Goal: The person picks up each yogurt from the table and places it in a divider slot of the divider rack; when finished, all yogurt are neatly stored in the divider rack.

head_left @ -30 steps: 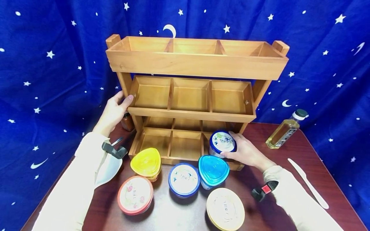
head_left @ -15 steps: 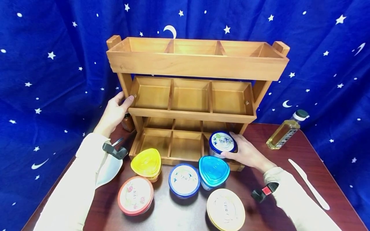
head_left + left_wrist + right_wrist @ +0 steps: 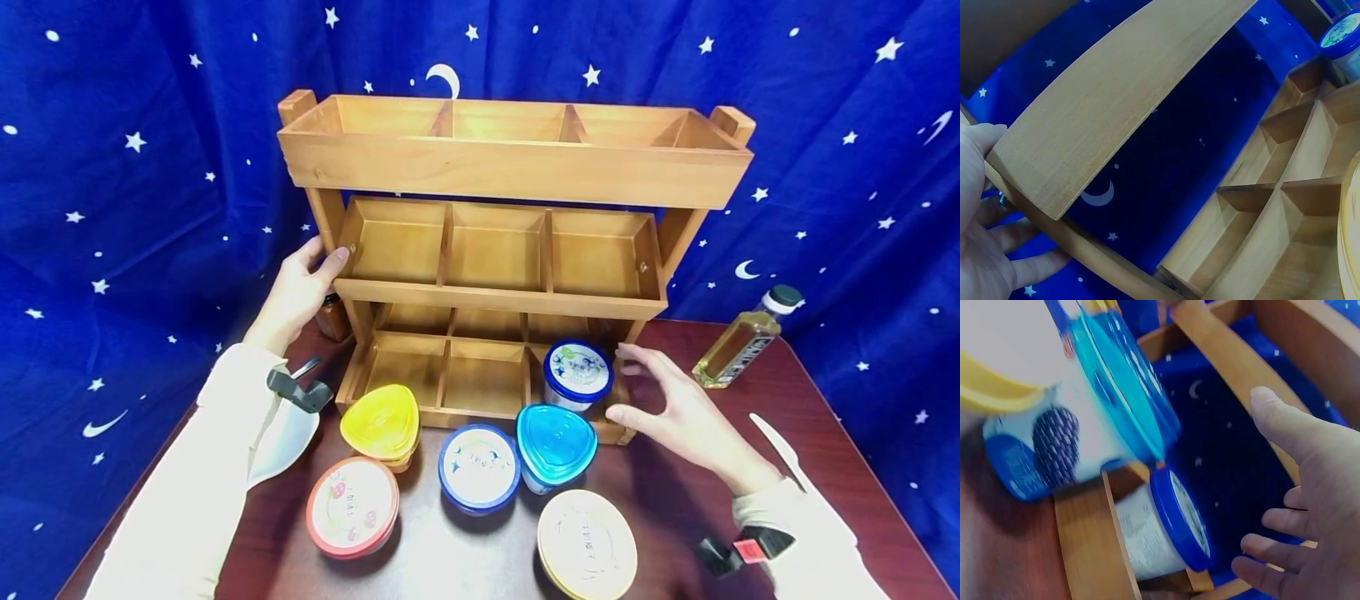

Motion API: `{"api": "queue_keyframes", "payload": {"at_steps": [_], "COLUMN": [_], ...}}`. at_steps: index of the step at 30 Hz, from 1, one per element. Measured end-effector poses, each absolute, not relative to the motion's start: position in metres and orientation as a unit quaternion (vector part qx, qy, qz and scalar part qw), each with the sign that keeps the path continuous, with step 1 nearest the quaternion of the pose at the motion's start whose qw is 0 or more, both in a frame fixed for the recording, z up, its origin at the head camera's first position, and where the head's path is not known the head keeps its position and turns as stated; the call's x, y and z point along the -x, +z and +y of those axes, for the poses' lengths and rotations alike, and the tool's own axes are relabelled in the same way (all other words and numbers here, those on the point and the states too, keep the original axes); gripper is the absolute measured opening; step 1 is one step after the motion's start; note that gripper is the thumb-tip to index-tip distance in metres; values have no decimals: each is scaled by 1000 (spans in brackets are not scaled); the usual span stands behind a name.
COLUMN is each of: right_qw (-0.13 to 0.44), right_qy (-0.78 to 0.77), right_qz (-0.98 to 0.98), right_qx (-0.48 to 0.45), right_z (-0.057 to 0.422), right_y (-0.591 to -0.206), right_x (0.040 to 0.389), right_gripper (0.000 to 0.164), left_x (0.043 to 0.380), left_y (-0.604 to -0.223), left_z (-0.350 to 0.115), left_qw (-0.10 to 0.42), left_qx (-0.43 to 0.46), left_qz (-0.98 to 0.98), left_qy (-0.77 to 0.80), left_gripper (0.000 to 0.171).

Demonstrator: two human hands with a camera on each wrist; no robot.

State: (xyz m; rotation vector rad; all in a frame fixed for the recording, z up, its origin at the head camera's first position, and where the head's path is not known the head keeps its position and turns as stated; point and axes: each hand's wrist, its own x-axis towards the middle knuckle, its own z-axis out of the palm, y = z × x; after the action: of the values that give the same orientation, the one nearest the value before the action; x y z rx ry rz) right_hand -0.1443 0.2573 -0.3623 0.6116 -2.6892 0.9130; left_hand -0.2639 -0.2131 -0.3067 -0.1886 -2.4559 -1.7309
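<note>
A three-tier wooden rack (image 3: 510,171) with divided trays stands in the middle. My left hand (image 3: 292,287) grips its left side at the middle tier, thumb over the tray's end and fingers round the upright. In the bottom tier's right compartment sits a round white tub with a dark blue lid (image 3: 577,373), lid facing up and forward. To the right of that tub, my right hand (image 3: 678,408) is apart from it, thumb and fingers spread with nothing between them. The right wrist view shows the same tub (image 3: 1147,534) beside the spread fingers.
Before the rack stand a yellow-lidded tub (image 3: 380,422), red-lidded tub (image 3: 352,507), blue-rimmed tub (image 3: 480,468), turquoise-lidded tub (image 3: 556,445) and cream-lidded tub (image 3: 587,543). An oil bottle (image 3: 738,342) and white knife (image 3: 787,458) lie right; a white dish (image 3: 283,442) and brown jar (image 3: 332,318) left.
My right hand has let go of the blue-lidded tub and drawn back to the right, fingers spreading. The tub stays in the compartment. My left hand keeps its place on the rack.
</note>
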Motion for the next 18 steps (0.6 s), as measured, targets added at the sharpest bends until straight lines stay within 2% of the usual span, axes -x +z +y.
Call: {"api": "queue_keyframes", "payload": {"at_steps": [4,10,18], "right_qw": [108,72,-52], "right_qy": [322,311,402], "right_qz": [-910,-909,-868], "right_qx": [-237,-268,-287], "right_z": [250,239,226], "right_y": [-363,-373,-389], "right_x": [132,122,122], "right_gripper": [75,85,86], "left_x": [264,266,265], "left_y": [-307,-308,-309], "left_z": [-213,-213,-212], "left_qw": [67,70,74], "left_qx": [62,61,63], "left_qz": [-815,-810,-810], "left_qy": [-573,-579,-578], "left_gripper": [54,54,54]}}
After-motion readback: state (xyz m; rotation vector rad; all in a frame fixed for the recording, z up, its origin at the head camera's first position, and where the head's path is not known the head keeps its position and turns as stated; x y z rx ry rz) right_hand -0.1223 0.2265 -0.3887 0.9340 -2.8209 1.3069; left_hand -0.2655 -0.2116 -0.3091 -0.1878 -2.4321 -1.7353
